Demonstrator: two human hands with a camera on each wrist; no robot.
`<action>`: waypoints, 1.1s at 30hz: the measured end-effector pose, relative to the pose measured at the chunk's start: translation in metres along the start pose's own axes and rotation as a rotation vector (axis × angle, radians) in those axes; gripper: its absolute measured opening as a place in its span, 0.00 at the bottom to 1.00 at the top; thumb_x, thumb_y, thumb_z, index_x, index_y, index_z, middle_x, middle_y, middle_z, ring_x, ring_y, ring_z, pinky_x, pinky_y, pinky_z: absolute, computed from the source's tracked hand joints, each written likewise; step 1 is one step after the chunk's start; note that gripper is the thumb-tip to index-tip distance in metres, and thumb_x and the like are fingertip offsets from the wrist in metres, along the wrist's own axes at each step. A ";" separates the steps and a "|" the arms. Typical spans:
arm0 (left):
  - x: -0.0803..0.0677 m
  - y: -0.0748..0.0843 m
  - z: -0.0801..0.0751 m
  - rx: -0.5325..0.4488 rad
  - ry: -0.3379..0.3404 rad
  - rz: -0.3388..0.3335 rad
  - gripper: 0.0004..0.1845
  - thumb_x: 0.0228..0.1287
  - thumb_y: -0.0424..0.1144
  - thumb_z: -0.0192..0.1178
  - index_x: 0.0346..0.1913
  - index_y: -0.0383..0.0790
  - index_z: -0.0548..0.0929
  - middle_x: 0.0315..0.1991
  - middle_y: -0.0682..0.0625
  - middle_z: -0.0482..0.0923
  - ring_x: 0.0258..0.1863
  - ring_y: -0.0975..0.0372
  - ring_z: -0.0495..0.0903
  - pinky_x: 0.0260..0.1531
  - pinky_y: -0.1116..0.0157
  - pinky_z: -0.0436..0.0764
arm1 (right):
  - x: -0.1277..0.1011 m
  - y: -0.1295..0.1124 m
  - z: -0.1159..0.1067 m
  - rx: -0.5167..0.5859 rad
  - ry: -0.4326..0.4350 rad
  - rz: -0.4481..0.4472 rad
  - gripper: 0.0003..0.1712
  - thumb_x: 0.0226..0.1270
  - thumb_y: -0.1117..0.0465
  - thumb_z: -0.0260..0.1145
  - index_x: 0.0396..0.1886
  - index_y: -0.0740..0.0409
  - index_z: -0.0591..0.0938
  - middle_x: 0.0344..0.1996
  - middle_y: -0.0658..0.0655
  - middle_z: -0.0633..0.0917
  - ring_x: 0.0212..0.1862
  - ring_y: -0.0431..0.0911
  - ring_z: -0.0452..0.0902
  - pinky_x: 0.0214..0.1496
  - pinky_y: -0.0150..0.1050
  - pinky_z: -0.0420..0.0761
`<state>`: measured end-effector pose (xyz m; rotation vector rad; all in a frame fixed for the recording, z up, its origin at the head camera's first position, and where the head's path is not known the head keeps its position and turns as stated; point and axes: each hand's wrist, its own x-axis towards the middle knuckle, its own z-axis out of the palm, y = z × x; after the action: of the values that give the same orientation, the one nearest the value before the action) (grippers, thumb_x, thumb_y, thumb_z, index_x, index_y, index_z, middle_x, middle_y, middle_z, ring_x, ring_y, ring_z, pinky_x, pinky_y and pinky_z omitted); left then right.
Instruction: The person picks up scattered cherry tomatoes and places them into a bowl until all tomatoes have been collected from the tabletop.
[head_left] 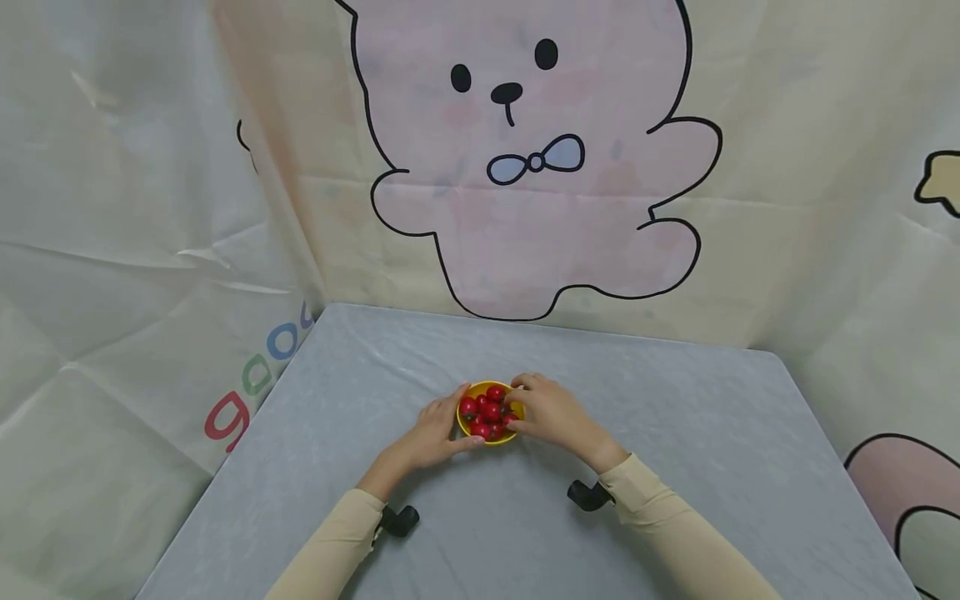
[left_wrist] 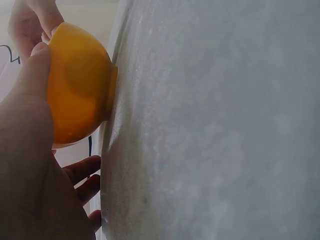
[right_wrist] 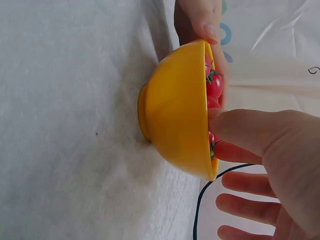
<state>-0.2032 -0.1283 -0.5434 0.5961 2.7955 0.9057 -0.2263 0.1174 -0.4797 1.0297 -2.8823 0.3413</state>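
Note:
A yellow bowl (head_left: 461, 423) full of red cherry tomatoes (head_left: 491, 411) with green stems stands on the grey-blue cloth. My left hand (head_left: 432, 432) holds the bowl's left side, the thumb near its front rim and the fingers around the far side. In the left wrist view, the thumb of that hand lies along the rim of the bowl (left_wrist: 80, 85). My right hand (head_left: 553, 414) reaches over the right rim. Its thumb and index finger pinch at a cherry tomato (right_wrist: 212, 142) inside, with the other fingers spread outside the bowl; the index fingertip is partly hidden.
The cloth-covered table (head_left: 675, 417) stretches out around the bowl. Behind it hangs a pale backdrop (head_left: 765, 208) with a cartoon bear, and printed sheets line both sides. Each wrist carries a black camera mount, the left mount (head_left: 399, 521) and the right mount (head_left: 588, 496).

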 end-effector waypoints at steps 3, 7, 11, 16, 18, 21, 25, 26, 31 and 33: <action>0.000 -0.002 0.000 0.001 0.004 -0.002 0.53 0.63 0.66 0.59 0.80 0.47 0.44 0.77 0.41 0.57 0.73 0.43 0.61 0.74 0.42 0.56 | 0.001 0.003 0.002 0.013 0.001 0.021 0.21 0.58 0.46 0.75 0.47 0.50 0.87 0.55 0.56 0.82 0.54 0.51 0.79 0.54 0.51 0.82; 0.001 -0.004 -0.001 0.005 0.000 -0.008 0.54 0.62 0.68 0.58 0.80 0.47 0.44 0.77 0.41 0.57 0.73 0.43 0.61 0.74 0.42 0.56 | 0.002 0.006 0.006 0.014 0.012 0.036 0.22 0.57 0.45 0.75 0.48 0.49 0.87 0.55 0.54 0.82 0.54 0.51 0.79 0.53 0.50 0.83; 0.000 -0.005 -0.001 0.002 -0.007 -0.012 0.54 0.62 0.68 0.58 0.80 0.48 0.44 0.78 0.42 0.57 0.74 0.44 0.60 0.74 0.41 0.56 | 0.002 0.007 0.007 0.024 0.022 0.023 0.19 0.59 0.44 0.73 0.44 0.49 0.88 0.54 0.55 0.83 0.54 0.51 0.79 0.53 0.50 0.83; -0.001 -0.006 -0.002 0.000 -0.011 -0.011 0.54 0.62 0.67 0.59 0.80 0.47 0.43 0.77 0.42 0.57 0.73 0.44 0.61 0.74 0.42 0.56 | 0.000 0.004 0.010 0.026 0.038 -0.008 0.13 0.58 0.46 0.75 0.35 0.49 0.88 0.53 0.56 0.84 0.52 0.51 0.79 0.50 0.48 0.84; -0.001 -0.006 -0.002 0.000 -0.010 -0.011 0.54 0.62 0.67 0.58 0.80 0.47 0.44 0.77 0.42 0.57 0.73 0.44 0.61 0.74 0.42 0.56 | 0.000 0.003 0.012 0.028 0.052 -0.013 0.12 0.57 0.47 0.76 0.33 0.49 0.88 0.53 0.56 0.84 0.51 0.51 0.79 0.49 0.48 0.84; 0.000 -0.006 -0.002 0.005 -0.005 -0.012 0.54 0.62 0.68 0.58 0.80 0.48 0.44 0.77 0.42 0.57 0.73 0.44 0.61 0.73 0.42 0.57 | 0.000 0.002 0.013 0.037 0.077 -0.009 0.12 0.56 0.47 0.76 0.32 0.49 0.88 0.53 0.56 0.83 0.51 0.51 0.79 0.50 0.49 0.83; 0.000 -0.005 -0.002 0.006 0.001 -0.013 0.53 0.62 0.68 0.58 0.80 0.47 0.44 0.77 0.41 0.57 0.73 0.44 0.61 0.73 0.42 0.57 | 0.001 0.001 0.013 0.034 0.083 -0.011 0.14 0.56 0.46 0.76 0.34 0.50 0.88 0.53 0.56 0.83 0.50 0.50 0.78 0.50 0.48 0.83; 0.000 -0.005 -0.002 0.005 -0.002 -0.017 0.53 0.63 0.67 0.58 0.80 0.48 0.44 0.77 0.41 0.57 0.73 0.44 0.61 0.74 0.42 0.56 | 0.000 0.000 0.012 0.034 0.082 -0.015 0.14 0.56 0.46 0.76 0.34 0.50 0.88 0.53 0.56 0.83 0.50 0.50 0.78 0.49 0.47 0.83; -0.001 -0.003 -0.004 -0.002 -0.012 -0.016 0.54 0.62 0.68 0.58 0.80 0.46 0.44 0.77 0.41 0.57 0.73 0.44 0.61 0.73 0.41 0.56 | -0.001 -0.001 0.010 0.032 0.066 -0.032 0.15 0.58 0.46 0.75 0.38 0.51 0.88 0.54 0.56 0.83 0.50 0.50 0.78 0.50 0.47 0.83; 0.000 -0.003 -0.006 -0.005 -0.017 -0.015 0.54 0.62 0.68 0.58 0.80 0.46 0.43 0.78 0.42 0.55 0.74 0.44 0.60 0.74 0.41 0.56 | -0.002 0.000 0.007 0.043 0.069 -0.035 0.17 0.59 0.47 0.74 0.42 0.51 0.88 0.55 0.57 0.83 0.51 0.51 0.78 0.51 0.48 0.83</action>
<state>-0.2052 -0.1339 -0.5399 0.5782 2.7782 0.8994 -0.2242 0.1166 -0.4871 1.0523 -2.8039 0.4304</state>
